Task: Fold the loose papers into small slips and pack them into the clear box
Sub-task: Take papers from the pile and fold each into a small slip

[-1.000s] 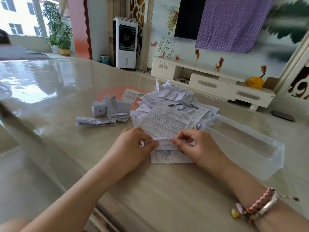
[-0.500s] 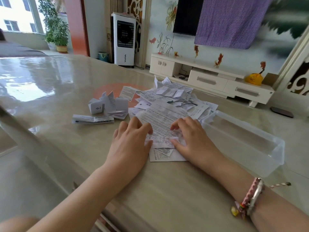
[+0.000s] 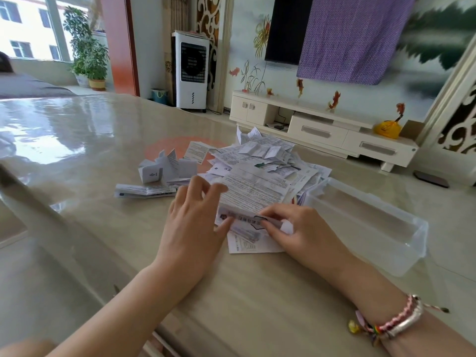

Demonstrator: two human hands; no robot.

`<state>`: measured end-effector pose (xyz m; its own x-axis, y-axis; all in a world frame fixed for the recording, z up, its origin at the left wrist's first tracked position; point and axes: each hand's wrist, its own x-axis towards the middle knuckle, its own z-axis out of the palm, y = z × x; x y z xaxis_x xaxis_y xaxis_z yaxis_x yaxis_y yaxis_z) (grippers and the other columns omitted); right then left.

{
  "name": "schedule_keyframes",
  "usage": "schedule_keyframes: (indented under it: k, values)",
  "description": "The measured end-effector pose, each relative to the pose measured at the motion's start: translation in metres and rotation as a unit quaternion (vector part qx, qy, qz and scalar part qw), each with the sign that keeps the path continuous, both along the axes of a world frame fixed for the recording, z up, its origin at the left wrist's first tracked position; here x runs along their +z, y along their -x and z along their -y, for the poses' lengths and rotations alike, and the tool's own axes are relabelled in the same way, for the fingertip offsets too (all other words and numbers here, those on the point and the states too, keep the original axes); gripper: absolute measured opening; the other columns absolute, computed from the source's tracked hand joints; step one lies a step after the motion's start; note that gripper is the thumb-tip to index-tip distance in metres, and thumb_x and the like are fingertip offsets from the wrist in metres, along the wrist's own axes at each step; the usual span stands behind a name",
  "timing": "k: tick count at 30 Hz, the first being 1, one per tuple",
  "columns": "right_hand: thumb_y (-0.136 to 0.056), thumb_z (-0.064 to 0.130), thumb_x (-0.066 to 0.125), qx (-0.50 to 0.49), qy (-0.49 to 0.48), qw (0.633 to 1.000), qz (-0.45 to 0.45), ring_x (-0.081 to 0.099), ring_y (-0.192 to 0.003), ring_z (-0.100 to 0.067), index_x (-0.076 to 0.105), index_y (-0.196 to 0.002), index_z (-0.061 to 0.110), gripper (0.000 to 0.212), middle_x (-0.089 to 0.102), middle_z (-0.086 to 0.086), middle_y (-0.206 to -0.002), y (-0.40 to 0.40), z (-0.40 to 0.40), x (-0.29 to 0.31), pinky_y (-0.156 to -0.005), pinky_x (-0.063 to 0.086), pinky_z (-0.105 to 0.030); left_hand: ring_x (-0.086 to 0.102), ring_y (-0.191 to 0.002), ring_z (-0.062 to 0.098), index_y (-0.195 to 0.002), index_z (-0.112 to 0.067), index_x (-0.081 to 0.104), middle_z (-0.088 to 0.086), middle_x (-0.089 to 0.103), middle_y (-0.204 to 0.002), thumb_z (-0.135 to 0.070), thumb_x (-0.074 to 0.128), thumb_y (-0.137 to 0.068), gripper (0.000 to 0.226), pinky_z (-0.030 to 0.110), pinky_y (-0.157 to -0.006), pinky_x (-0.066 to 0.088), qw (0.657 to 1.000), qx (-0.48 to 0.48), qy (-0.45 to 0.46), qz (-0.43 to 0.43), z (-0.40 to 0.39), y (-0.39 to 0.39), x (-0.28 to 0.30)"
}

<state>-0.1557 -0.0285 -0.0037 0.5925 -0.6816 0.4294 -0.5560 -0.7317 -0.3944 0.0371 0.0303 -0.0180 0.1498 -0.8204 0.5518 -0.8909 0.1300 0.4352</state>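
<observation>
Both your hands work one printed paper point(image 3: 253, 194) on the bench point(image 3: 77, 155). Your right hand point(image 3: 296, 230) pinches its folded edge. Your left hand point(image 3: 192, 222) has fingers spread, thumb touching it, beside the clear box point(image 3: 371, 228).

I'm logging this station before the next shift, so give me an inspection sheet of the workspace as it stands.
Surface: glossy beige table, strong window glare.
Job's things: heap of loose papers; folded slips left of it; clear box to the right, no slips seen inside.
Clutter: nothing seen beyond the papers.
Grippers: left hand fingers spread, thumb on the sheet being folded; right hand pinches its folded edge.
Cables: thin cord on the floor by the white air cooler.
Surroundings: TV cabinet, purple cloth, potted plants.
</observation>
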Motion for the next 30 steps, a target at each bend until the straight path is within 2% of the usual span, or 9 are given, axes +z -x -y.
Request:
schedule_keyframes:
  k: [3,6,9,14,20,22,24,26,30]
  values:
    - [-0.089,0.019,0.066,-0.014,-0.046,0.997,0.065,0.062,-0.085,0.007,0.069,-0.089,0.029,0.011,0.069,0.022,-0.085,0.0,-0.002,0.001,-0.074,0.045,-0.011,0.047,-0.095,0.008,-0.114,-0.026,0.047,-0.013,0.042,-0.098,-0.026,0.073,-0.08,0.042,0.016,-0.078,0.036,0.996,-0.025,0.025,-0.079,-0.002,0.003,0.002]
    - [-0.089,0.018,0.067,0.001,-0.057,0.995,0.08,0.059,-0.088,0.003,0.069,-0.089,0.034,0.016,0.068,0.018,-0.084,-0.002,-0.001,-0.001,-0.075,0.04,-0.009,0.052,-0.092,-0.001,-0.11,-0.034,0.041,-0.018,0.051,-0.099,-0.028,0.075,-0.079,0.046,0.007,-0.073,0.04,0.982,-0.096,0.0,-0.161,-0.002,0.008,0.0]
    - [-0.089,0.021,0.067,0.036,-0.052,0.994,0.084,0.055,-0.094,-0.004,0.073,-0.095,0.031,0.013,0.067,0.017,-0.086,-0.004,-0.002,-0.001,-0.081,0.04,-0.014,0.057,-0.096,-0.004,-0.113,-0.03,0.048,-0.018,0.061,-0.104,-0.028,0.077,-0.077,0.046,0.01,-0.075,0.046,0.969,-0.147,-0.016,-0.201,0.0,0.011,0.0]
    - [-0.088,0.025,0.069,0.063,-0.057,0.992,0.094,0.055,-0.099,-0.008,0.072,-0.097,0.029,0.011,0.067,0.015,-0.093,-0.007,-0.005,0.0,-0.084,0.039,-0.016,0.07,-0.078,0.004,-0.093,-0.023,0.067,-0.008,0.074,-0.081,-0.004,0.073,-0.08,0.024,0.025,-0.077,0.054,0.948,-0.179,-0.034,-0.26,0.003,0.01,0.004]
    - [-0.086,0.024,0.069,0.022,-0.059,0.992,0.109,0.06,-0.094,-0.004,0.056,-0.106,0.028,0.024,0.064,0.013,-0.092,-0.005,-0.004,-0.001,-0.079,0.038,-0.007,0.066,-0.068,0.027,-0.078,-0.02,0.063,0.002,0.072,-0.069,0.003,0.068,-0.082,0.024,0.041,-0.073,0.053,0.939,-0.124,-0.04,-0.318,0.004,-0.006,0.011]
    - [-0.087,0.024,0.068,0.014,-0.061,0.992,0.108,0.06,-0.096,-0.004,0.051,-0.109,0.027,0.028,0.063,0.014,-0.094,-0.005,-0.003,-0.003,-0.079,0.038,-0.006,0.067,-0.071,0.024,-0.07,-0.02,0.065,-0.002,0.072,-0.07,0.007,0.066,-0.081,0.029,0.041,-0.078,0.053,0.947,-0.095,-0.028,-0.306,0.005,-0.019,0.011]
    - [-0.088,0.024,0.067,0.007,-0.062,0.994,0.092,0.059,-0.098,-0.003,0.05,-0.109,0.028,0.027,0.062,0.015,-0.097,-0.005,-0.003,-0.005,-0.08,0.038,-0.006,0.069,-0.077,0.014,-0.062,-0.026,0.07,-0.01,0.073,-0.073,0.011,0.061,-0.08,0.042,0.037,-0.083,0.054,0.949,-0.057,-0.019,-0.309,0.006,-0.035,0.01]
    - [-0.089,0.024,0.066,0.0,-0.056,0.997,0.06,0.056,-0.102,-0.001,0.052,-0.106,0.032,0.023,0.06,0.019,-0.1,-0.005,-0.003,-0.005,-0.083,0.038,-0.006,0.068,-0.08,0.016,-0.061,-0.032,0.072,-0.01,0.073,-0.076,0.011,0.057,-0.081,0.05,0.032,-0.081,0.053,0.948,-0.013,-0.014,-0.318,0.006,-0.052,0.009]
    - [-0.09,0.027,0.063,-0.017,-0.049,0.999,-0.01,0.051,-0.104,0.006,0.055,-0.098,0.039,0.016,0.057,0.025,-0.101,-0.012,-0.002,0.005,-0.082,0.036,-0.005,0.057,-0.059,0.001,-0.078,-0.023,0.071,0.002,0.067,-0.081,0.0,0.059,-0.087,0.028,0.005,-0.052,0.039,0.944,0.067,-0.006,-0.322,-0.005,-0.081,0.015]
